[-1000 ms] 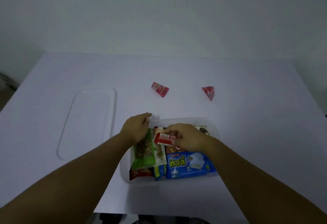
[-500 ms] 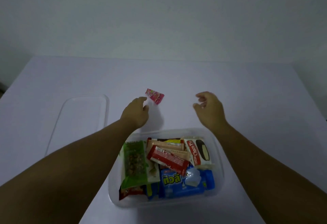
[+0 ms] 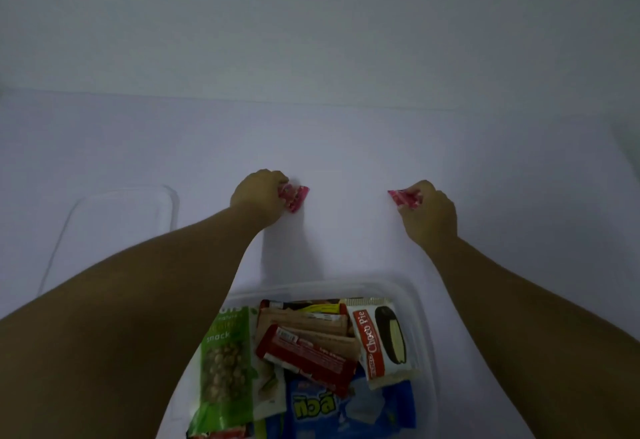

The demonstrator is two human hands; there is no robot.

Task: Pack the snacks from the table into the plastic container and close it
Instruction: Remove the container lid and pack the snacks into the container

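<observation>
The white table [image 3: 346, 147] carries everything. Near its front edge stands the clear plastic container [image 3: 424, 317], open and filled with snack packets. Its lid [image 3: 114, 216] lies flat on the table, to the left. Beyond the container, the left hand [image 3: 258, 197] pinches one small pink packet [image 3: 295, 196], and the right hand [image 3: 429, 213] pinches the other pink packet [image 3: 403, 198], both on the table.

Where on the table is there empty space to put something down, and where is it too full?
Bare table lies between the two hands, left hand and right hand, each on a pink candy, and beyond them to the far edge. More lies between the lid and the left arm. The container is crowded with snack packets.
</observation>
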